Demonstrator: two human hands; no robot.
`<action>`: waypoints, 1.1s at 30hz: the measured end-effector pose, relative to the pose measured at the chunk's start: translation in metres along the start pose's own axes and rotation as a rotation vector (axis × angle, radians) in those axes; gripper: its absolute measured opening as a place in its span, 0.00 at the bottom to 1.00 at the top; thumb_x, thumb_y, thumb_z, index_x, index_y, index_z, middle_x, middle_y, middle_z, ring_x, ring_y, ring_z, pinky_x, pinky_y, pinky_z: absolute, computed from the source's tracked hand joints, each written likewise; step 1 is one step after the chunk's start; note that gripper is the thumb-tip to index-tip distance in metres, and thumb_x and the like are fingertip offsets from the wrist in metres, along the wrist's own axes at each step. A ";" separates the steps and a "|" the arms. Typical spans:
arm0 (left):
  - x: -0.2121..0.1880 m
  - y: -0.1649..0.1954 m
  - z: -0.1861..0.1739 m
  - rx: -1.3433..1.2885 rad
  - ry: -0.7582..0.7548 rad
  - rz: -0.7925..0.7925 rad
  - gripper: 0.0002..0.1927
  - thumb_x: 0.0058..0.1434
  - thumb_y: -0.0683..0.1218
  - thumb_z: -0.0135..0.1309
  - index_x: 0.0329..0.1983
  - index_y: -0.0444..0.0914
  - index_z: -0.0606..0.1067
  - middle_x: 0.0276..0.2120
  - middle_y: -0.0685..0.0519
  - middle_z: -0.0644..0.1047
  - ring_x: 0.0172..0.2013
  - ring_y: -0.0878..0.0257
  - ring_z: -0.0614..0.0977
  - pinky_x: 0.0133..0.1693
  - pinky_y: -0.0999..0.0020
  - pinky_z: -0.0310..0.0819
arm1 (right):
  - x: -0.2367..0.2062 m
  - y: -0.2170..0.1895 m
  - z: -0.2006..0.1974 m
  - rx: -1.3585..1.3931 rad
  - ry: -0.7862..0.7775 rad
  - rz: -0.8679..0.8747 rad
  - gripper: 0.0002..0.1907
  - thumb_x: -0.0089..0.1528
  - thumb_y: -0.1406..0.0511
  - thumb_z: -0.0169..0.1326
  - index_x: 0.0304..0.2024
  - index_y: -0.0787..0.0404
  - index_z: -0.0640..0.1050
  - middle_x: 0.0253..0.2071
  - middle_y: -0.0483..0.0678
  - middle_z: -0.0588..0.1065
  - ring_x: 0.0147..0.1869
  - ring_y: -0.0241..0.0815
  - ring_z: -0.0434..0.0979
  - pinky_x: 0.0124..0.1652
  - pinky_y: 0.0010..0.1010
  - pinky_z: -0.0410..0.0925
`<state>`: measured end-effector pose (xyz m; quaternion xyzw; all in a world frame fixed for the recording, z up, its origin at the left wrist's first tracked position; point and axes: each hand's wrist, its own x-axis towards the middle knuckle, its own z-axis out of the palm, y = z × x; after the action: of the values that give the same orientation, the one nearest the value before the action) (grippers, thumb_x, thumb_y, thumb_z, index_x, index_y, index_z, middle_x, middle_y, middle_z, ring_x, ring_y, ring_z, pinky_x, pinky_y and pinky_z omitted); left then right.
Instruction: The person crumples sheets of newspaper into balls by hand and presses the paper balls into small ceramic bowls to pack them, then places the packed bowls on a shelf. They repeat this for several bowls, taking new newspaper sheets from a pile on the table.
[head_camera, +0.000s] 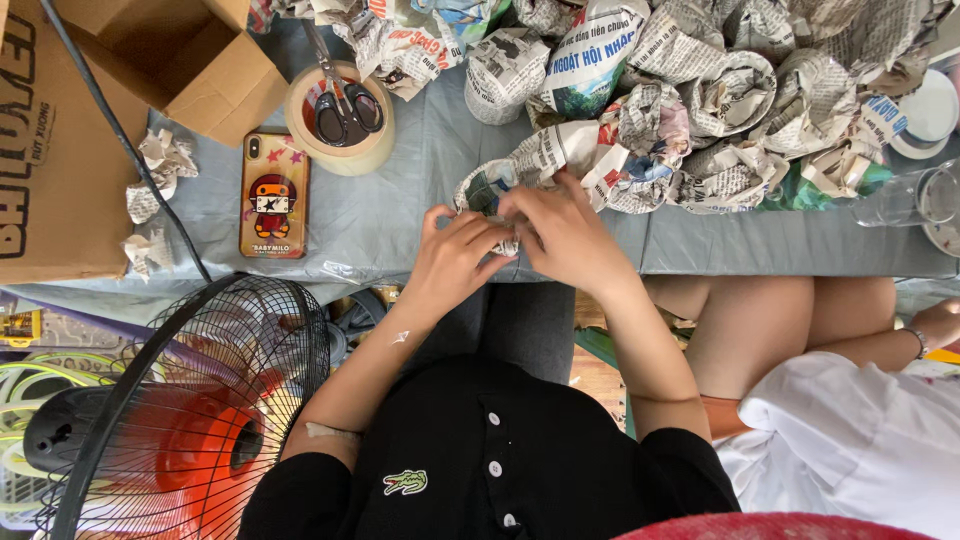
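Both of my hands meet at the near edge of a grey table (400, 215). My left hand (455, 255) and my right hand (560, 235) are closed together on a crumpled newspaper bundle (535, 165), fingers pressing its folds. What lies inside the paper is hidden. Behind it a heap of several newspaper-wrapped bundles (700, 90) covers the far half of the table.
A phone in a cartoon case (273, 195), a tape roll (340, 125) with scissors (345, 95) on it, and paper scraps (160, 165) lie left. Cardboard boxes (120, 80) stand far left. A floor fan (180, 420) is below-left. Another person (800, 400) sits right, near a clear glass (905, 195).
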<state>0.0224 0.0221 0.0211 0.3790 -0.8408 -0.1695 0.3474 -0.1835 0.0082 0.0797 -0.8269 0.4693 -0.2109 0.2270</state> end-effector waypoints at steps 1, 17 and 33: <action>0.001 0.000 -0.002 -0.006 -0.033 -0.009 0.14 0.58 0.50 0.67 0.46 0.45 0.79 0.43 0.61 0.81 0.47 0.64 0.79 0.55 0.56 0.57 | -0.008 0.001 0.002 -0.043 0.115 -0.078 0.17 0.59 0.73 0.56 0.49 0.56 0.74 0.45 0.46 0.80 0.52 0.47 0.81 0.68 0.53 0.56; 0.025 -0.007 -0.031 -0.205 -0.273 -0.072 0.11 0.55 0.50 0.66 0.40 0.44 0.82 0.36 0.59 0.81 0.46 0.63 0.78 0.57 0.52 0.54 | -0.055 0.041 0.036 -0.291 0.287 -0.147 0.22 0.58 0.70 0.65 0.55 0.51 0.80 0.66 0.42 0.74 0.73 0.50 0.67 0.70 0.49 0.55; 0.020 -0.017 -0.022 -0.186 -0.258 -0.039 0.13 0.53 0.50 0.68 0.41 0.46 0.83 0.36 0.59 0.81 0.46 0.64 0.78 0.56 0.53 0.54 | -0.026 0.007 0.002 -0.150 0.060 -0.170 0.18 0.58 0.71 0.55 0.51 0.58 0.76 0.56 0.46 0.78 0.72 0.50 0.68 0.70 0.53 0.51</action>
<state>0.0370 -0.0049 0.0361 0.3363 -0.8516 -0.3007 0.2668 -0.1992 0.0279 0.0702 -0.8717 0.4184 -0.2185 0.1315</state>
